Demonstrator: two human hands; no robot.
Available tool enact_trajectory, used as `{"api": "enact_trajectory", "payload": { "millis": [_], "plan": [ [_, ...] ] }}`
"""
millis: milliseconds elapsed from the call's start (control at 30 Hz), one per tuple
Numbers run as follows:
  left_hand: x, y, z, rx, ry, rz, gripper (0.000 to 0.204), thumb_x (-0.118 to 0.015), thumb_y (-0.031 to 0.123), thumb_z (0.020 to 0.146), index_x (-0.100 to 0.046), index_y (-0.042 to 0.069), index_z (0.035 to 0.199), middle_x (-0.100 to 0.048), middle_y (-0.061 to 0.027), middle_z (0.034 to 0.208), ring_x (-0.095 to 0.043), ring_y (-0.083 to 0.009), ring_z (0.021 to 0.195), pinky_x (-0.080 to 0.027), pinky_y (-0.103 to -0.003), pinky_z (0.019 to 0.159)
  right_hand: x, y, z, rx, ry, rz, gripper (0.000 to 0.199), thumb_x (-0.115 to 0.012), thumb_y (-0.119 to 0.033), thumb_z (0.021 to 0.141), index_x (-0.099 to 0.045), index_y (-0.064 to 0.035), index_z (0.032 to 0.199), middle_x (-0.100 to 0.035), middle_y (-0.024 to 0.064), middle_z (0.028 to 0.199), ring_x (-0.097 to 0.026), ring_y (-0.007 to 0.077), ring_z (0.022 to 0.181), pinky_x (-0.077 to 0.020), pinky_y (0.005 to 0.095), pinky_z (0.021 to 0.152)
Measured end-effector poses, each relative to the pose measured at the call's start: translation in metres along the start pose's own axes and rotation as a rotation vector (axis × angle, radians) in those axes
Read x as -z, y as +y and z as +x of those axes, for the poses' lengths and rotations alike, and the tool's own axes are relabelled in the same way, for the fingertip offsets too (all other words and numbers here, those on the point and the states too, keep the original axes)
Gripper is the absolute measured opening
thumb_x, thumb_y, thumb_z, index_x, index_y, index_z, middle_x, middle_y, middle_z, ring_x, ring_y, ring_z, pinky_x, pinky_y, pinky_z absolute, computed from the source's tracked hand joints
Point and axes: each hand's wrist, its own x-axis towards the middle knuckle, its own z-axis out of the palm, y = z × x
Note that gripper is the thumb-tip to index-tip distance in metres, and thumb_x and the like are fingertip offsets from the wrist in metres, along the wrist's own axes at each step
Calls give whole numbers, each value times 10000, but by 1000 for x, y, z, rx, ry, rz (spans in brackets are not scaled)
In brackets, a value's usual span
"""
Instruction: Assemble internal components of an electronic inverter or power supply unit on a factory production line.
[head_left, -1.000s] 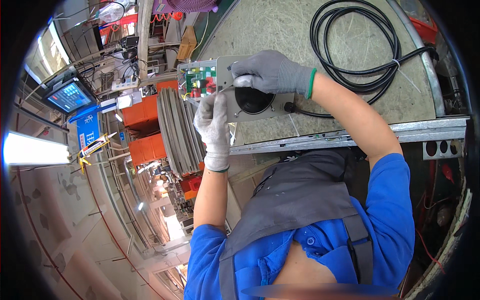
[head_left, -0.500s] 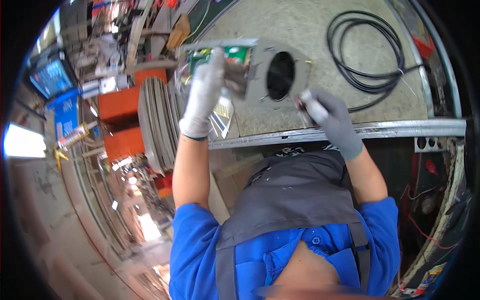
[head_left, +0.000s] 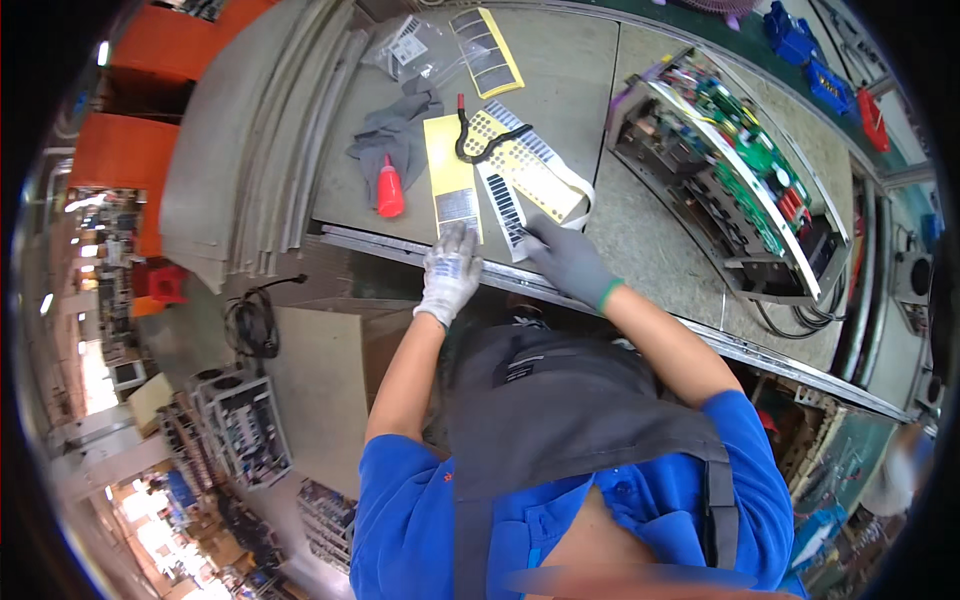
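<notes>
From the head view I see my left hand (head_left: 450, 272) lying flat, fingers spread, on a yellow sticker sheet (head_left: 452, 172) with a grey printed patch. My right hand (head_left: 566, 260) just beside it presses loosely open on a white barcode strip (head_left: 505, 205). A red bottle (head_left: 389, 190) stands beyond the left hand.

Both arms reach forward, bare below blue sleeves. The left hand (head_left: 450, 272) lies palm down in a white glove — fingers together. The right hand (head_left: 568, 262), grey-gloved, rests flat, fingers extended.
</notes>
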Motion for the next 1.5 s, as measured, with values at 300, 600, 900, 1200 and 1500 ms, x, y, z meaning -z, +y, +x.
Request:
{"api": "enact_trajectory", "payload": {
  "millis": [300, 600, 900, 1200, 1500],
  "plan": [
    [11, -24, 14, -50, -85, -225, 448, -682, 247, 874, -676, 61, 1281, -574, -157, 1426, -569, -334, 1231, -448, -505, 1019, -90, -31, 103, -324, -276, -609, 278, -525, -306, 978, -644, -88, 1103, -734, 206, 958, -717, 396, 915, -555, 509, 804],
    [19, -43, 57, 5, -203, -344, 336, -706, 195, 859, -657, 108, 1180, -667, -144, 1171, -691, -315, 987, -536, -473, 830, -94, -54, 105, -444, -274, -622, 263, -599, -235, 935, -654, -51, 1114, -751, 202, 972, -747, 372, 906, -584, 479, 797],
    [15, -57, 90, 170, -321, -466, 404, -741, 247, 872, -630, 100, 1231, -608, -173, 1221, -673, -372, 1058, -545, -473, 915, -115, -30, 100, -480, -146, -519, 243, -569, -244, 945, -645, -63, 1089, -734, 206, 921, -729, 394, 850, -560, 512, 768],
    [-5, -61, 88, 77, -335, -357, 195, -645, 226, 948, -655, 108, 1102, -607, -147, 1164, -693, -379, 976, -577, -481, 828, -118, -19, 77, -397, 53, -287, 213, -561, -216, 956, -597, -67, 1103, -718, 220, 927, -712, 412, 859, -550, 519, 790],
    [39, -112, 144, 592, 45, -1138, 166, -619, 164, 1009, -604, 31, 1107, -602, -28, 817, -516, -81, 539, -394, -293, 431, -130, -24, 95, -510, -106, -356, 252, -508, -258, 1004, -594, -52, 1120, -708, 208, 1072, -710, 403, 958, -555, 507, 850]
  ]
}}
